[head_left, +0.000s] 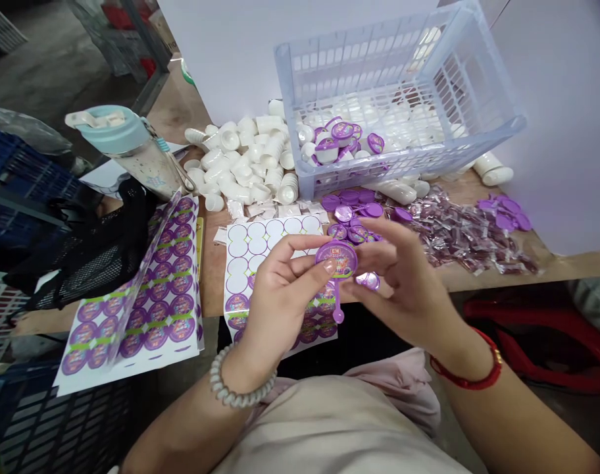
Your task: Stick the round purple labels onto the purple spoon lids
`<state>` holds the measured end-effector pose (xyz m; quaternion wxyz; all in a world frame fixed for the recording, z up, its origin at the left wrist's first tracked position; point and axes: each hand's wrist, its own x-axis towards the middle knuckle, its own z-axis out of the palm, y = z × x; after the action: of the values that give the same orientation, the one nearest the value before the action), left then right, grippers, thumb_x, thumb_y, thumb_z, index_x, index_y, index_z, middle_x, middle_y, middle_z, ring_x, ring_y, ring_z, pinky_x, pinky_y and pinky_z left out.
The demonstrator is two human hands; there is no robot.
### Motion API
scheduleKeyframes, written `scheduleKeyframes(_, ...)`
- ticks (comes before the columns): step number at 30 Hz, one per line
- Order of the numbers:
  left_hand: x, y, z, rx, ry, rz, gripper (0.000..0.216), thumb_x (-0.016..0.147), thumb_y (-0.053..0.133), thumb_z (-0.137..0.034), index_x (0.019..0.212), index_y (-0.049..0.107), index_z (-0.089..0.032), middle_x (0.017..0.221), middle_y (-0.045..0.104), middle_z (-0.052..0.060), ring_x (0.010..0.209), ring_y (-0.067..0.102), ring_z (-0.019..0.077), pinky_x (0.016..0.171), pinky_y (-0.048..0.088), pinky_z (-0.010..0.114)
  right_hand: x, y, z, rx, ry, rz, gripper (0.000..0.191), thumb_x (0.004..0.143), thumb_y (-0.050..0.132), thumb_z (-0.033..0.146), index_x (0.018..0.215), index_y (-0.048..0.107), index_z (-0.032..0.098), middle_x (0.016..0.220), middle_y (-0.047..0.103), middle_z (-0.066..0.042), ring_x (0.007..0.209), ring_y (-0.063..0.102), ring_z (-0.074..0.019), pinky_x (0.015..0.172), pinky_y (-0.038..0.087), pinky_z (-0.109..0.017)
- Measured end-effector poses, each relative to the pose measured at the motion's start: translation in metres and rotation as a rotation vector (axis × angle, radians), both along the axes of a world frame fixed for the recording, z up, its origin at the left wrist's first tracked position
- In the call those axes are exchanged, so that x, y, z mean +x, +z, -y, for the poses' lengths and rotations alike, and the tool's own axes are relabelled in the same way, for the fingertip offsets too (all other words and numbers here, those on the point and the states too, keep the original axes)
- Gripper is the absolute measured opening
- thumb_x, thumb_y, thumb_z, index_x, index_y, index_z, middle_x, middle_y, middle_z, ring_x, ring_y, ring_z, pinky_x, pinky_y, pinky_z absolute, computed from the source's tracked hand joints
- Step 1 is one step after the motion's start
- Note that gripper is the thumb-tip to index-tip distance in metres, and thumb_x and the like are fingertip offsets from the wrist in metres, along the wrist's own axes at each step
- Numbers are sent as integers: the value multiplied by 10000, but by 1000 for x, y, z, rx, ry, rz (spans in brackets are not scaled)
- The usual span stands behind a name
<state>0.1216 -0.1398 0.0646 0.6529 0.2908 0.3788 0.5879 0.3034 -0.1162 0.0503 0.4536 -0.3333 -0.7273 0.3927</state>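
Left hand (280, 289) is pinching a purple lid (335, 258) from where I sit at the controls, thumb flat on the printed face and fingers tucked round the back. A thin tab (338, 306) with a rounded end hangs off the lid's near edge, pointing back toward the wearer.

Right hand (403, 283) is loosely spread and curved, thumb well apart from the fingers. Its fingertips are right by the lid's edge, but honestly I can't tell if they touch it.

Below the left hand there's a sticker sheet (247, 240), with white circles at the far end and printed ones nearer. Just past both hands I've got a bunch of loose lids (352, 209), and beyond those a crate (285, 85) with some lidded cups (342, 135) inside. Sachets (462, 227) are heaped beyond the right hand, off to its right, with a few more purple pieces (506, 212) past them.

Ahead of the left hand: white cups (250, 158) in a pile. Further left of it, a bottle (152, 168), a black mesh bag (97, 257) and more printed sheets (174, 283).
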Motion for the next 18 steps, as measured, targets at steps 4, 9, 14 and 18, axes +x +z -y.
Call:
scheduleKeyframes(4,3,-1,2,-7,-16,-29,202,834,874,-216,990,747,-229,860,823,-8,752,750,139,689,596,217,-12,-13,10,66,34,-172,940,883,848,183,1596,309,475,1582,483,-78,1021,738,-197,779,687,-340)
scheduleKeyframes(9,-3,4,6,189,35,-387,105,939,778,-325,945,777,-221,905,795,4,824,721,122,748,559,199,-17,-8,13,-105,-46,-236,702,909,838,250,1476,457,407,1142,680,-22,700,660,-153,578,596,-302)
scheduleKeyframes(14,-7,4,5,222,-106,-675,112,851,839,-231,957,804,-232,894,806,-8,804,716,140,728,535,221,-9,-6,14,-313,112,-104,484,964,770,324,1375,516,329,911,648,-12,717,639,-183,581,554,-318)
scheduleKeyframes(18,-6,-3,4,124,-48,-611,67,882,798,-279,880,813,-214,832,797,-1,759,705,146,709,542,232,-11,-5,17,-431,156,-164,531,948,768,247,1361,450,350,855,626,30,718,611,-164,610,507,-291)
